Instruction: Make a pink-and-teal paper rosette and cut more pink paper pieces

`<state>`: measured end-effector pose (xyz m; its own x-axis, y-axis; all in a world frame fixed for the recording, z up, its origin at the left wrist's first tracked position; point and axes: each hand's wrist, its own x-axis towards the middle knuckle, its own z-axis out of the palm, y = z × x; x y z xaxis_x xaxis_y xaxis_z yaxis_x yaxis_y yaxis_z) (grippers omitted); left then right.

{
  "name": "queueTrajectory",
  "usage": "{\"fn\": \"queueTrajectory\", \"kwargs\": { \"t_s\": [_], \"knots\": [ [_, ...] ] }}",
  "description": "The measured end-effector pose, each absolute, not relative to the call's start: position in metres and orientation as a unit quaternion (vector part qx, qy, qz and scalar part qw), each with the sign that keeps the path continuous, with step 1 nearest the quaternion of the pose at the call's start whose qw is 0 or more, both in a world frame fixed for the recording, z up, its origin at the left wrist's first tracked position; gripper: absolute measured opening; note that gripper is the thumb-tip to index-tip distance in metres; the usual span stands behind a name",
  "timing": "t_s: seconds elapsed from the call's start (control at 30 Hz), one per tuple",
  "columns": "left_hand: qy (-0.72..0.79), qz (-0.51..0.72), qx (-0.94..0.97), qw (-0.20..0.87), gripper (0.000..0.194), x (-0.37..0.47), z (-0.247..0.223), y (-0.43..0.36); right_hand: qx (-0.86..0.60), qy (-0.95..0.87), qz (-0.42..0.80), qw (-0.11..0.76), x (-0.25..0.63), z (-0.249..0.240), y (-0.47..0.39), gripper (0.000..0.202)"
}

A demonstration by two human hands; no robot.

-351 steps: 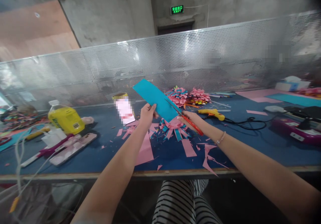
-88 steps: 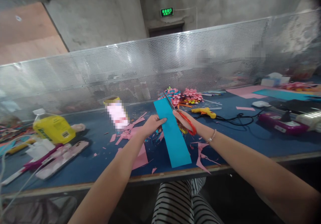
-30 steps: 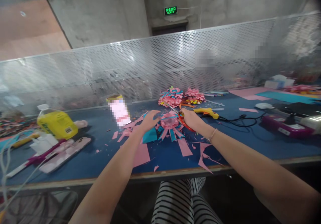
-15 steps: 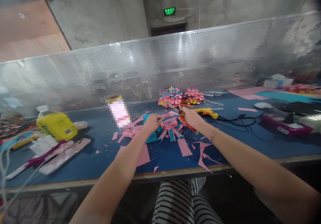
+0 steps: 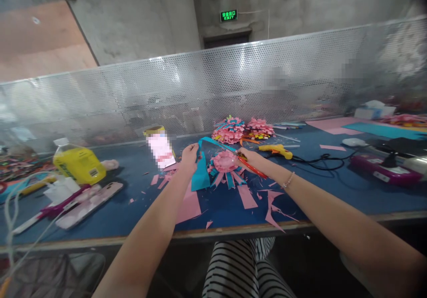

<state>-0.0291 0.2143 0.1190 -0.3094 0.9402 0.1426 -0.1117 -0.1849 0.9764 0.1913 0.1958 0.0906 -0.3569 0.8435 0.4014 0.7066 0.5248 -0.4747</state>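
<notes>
My left hand [image 5: 189, 154] is closed on one end of a narrow blue paper strip [image 5: 213, 141], lifted above the table. The strip's other end reaches my right hand [image 5: 247, 156], which grips red-handled scissors [image 5: 259, 172]; whether the blades touch the strip I cannot tell. Below and between the hands lies a round pink paper rosette [image 5: 224, 161] with pink and blue tails spread toward me. A blue paper piece [image 5: 200, 177] lies just left of it, beside my left wrist, over a pink sheet [image 5: 189, 207].
Two pink paper flower bundles [image 5: 228, 130] stand behind. A yellow glue gun [image 5: 276, 150] with a black cord lies right, near a purple power strip [image 5: 383, 170]. Left are a yellow-liquid bottle [image 5: 78, 162] and a phone [image 5: 90, 204]. Pink scraps [image 5: 273, 207] litter the front.
My left hand has moved left and up from the rosette, drawing the blue strip out above it. My right hand stays near the rosette's right side with the scissors.
</notes>
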Motion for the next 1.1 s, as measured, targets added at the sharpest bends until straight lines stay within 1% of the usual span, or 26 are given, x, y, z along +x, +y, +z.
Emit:
{"fn": "queueTrajectory", "kwargs": {
  "t_s": [0.07, 0.13, 0.3, 0.37, 0.47, 0.53, 0.6, 0.73, 0.87, 0.97, 1.1],
  "knots": [
    [0.457, 0.672, 0.352, 0.465, 0.009, -0.030, 0.124, 0.214, -0.459, -0.831, 0.113, 0.294, 0.192, 0.092, 0.193, 0.028],
    [0.435, 0.685, 0.308, 0.496, 0.015, -0.032, 0.127, 0.215, -0.419, -0.855, 0.120, 0.282, 0.194, 0.096, 0.188, 0.027],
    [0.431, 0.689, 0.299, 0.500, 0.026, -0.034, 0.127, 0.216, -0.312, -0.918, 0.126, 0.209, 0.200, 0.108, 0.176, 0.030],
    [0.433, 0.684, 0.307, 0.500, 0.026, -0.033, 0.127, 0.215, -0.308, -0.923, 0.125, 0.193, 0.201, 0.110, 0.174, 0.030],
    [0.438, 0.666, 0.323, 0.510, 0.023, -0.030, 0.127, 0.212, -0.316, -0.920, 0.124, 0.197, 0.201, 0.109, 0.175, 0.030],
    [0.443, 0.654, 0.325, 0.520, 0.023, -0.028, 0.127, 0.210, -0.322, -0.914, 0.118, 0.218, 0.201, 0.109, 0.176, 0.028],
    [0.444, 0.644, 0.324, 0.532, 0.024, -0.026, 0.128, 0.208, -0.338, -0.899, 0.094, 0.262, 0.201, 0.110, 0.178, 0.026],
    [0.429, 0.620, 0.326, 0.571, 0.019, -0.025, 0.130, 0.207, -0.405, -0.842, -0.015, 0.357, 0.203, 0.112, 0.183, 0.022],
    [0.429, 0.601, 0.320, 0.594, 0.018, -0.024, 0.132, 0.204, -0.468, -0.798, -0.096, 0.367, 0.209, 0.111, 0.190, 0.025],
    [0.440, 0.596, 0.311, 0.596, 0.018, -0.023, 0.133, 0.203, -0.499, -0.771, -0.099, 0.384, 0.213, 0.111, 0.196, 0.027],
    [0.426, 0.584, 0.292, 0.626, 0.017, -0.023, 0.134, 0.202, -0.508, -0.717, -0.065, 0.473, 0.221, 0.114, 0.202, 0.029]
  ]
}}
